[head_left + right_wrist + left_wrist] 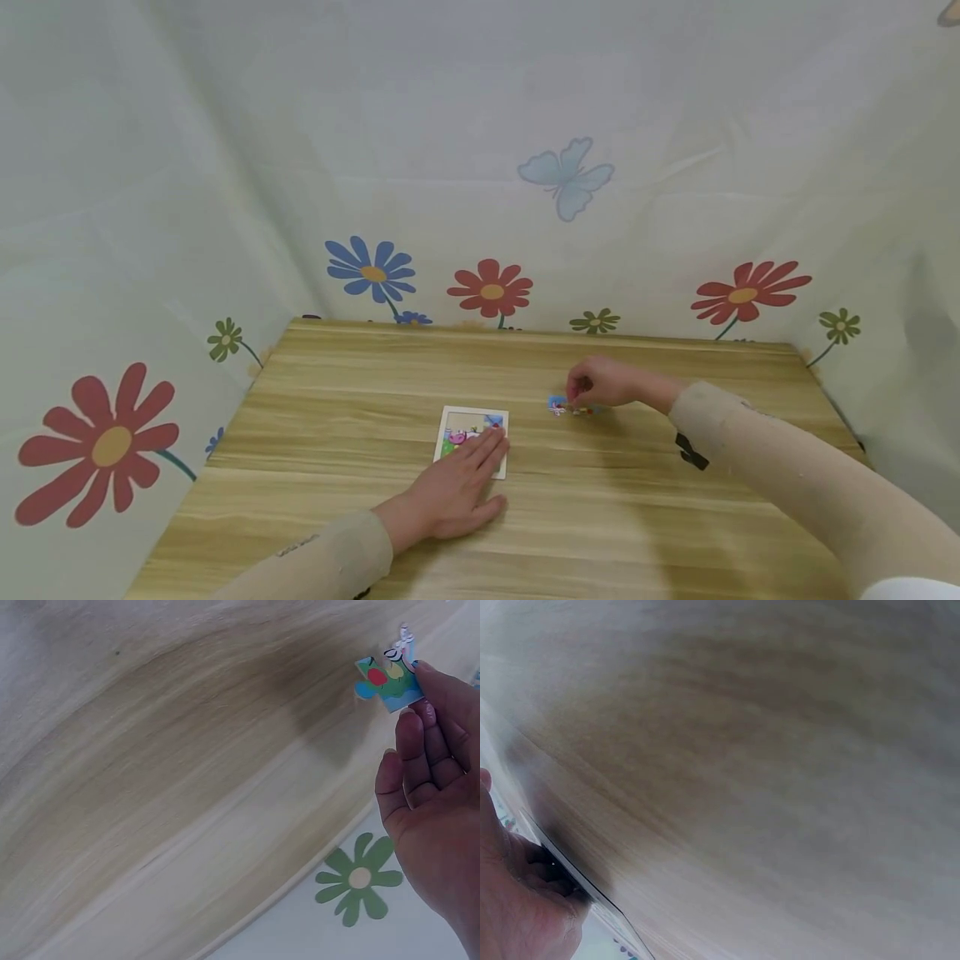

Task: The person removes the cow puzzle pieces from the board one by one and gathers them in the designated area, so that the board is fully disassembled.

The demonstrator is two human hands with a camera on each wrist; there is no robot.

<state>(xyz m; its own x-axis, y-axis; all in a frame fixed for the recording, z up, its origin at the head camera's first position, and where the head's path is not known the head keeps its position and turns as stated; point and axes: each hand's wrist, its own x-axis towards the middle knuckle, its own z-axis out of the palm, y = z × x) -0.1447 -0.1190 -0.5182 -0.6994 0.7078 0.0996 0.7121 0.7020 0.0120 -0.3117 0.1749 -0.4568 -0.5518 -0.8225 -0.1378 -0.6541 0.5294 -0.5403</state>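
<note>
A small white-framed picture puzzle (472, 410) lies left of the table's middle, with a pink figure and green and blue patches showing. My left hand (459, 487) rests on its right side with straight fingers, covering part of the picture. In the left wrist view the same hand (525, 907) lies against the thin board's edge (585, 881). To the right, my right hand (607, 382) is over a few loose jigsaw pieces (556, 405). The right wrist view shows the thumb and fingers of that hand (439, 765) pinching a green and blue jigsaw piece (391, 686).
The wood-grain table (360, 367) ends at a white cloth wall (442, 167) printed with flowers and a butterfly. This cloth also rises along the left and right sides. A dark strap (691, 451) sits at the right wrist.
</note>
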